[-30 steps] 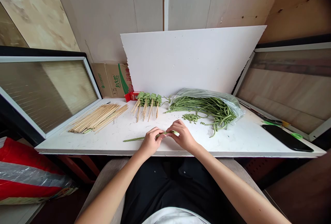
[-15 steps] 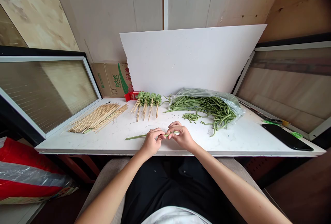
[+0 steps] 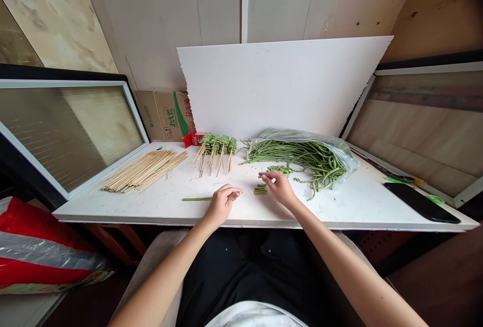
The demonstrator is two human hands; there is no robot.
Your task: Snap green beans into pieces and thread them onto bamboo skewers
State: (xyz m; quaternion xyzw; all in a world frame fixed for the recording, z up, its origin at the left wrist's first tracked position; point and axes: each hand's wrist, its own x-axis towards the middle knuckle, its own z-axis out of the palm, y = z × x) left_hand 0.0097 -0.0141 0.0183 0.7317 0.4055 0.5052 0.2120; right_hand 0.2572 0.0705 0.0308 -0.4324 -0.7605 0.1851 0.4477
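Note:
My left hand (image 3: 222, 202) is pinched on a long green bean (image 3: 198, 198) that lies along the white table (image 3: 169, 201), its free end pointing left. My right hand (image 3: 278, 186) hovers just right of a few short cut bean pieces (image 3: 260, 189) on the table, fingers curled with the tips close together; whether it holds a piece I cannot make out. A small heap of cut pieces (image 3: 279, 169) lies behind it.
A clear bag of long beans (image 3: 302, 155) lies at the back right. Finished bean skewers (image 3: 216, 150) and a pile of bare bamboo sticks (image 3: 145, 170) are at the back left. A black phone (image 3: 420, 201) rests at the right edge.
The hands have parted. My right hand moved right and away from the bean, and short cut pieces now lie on the table beside it. My left hand kept hold of the long bean.

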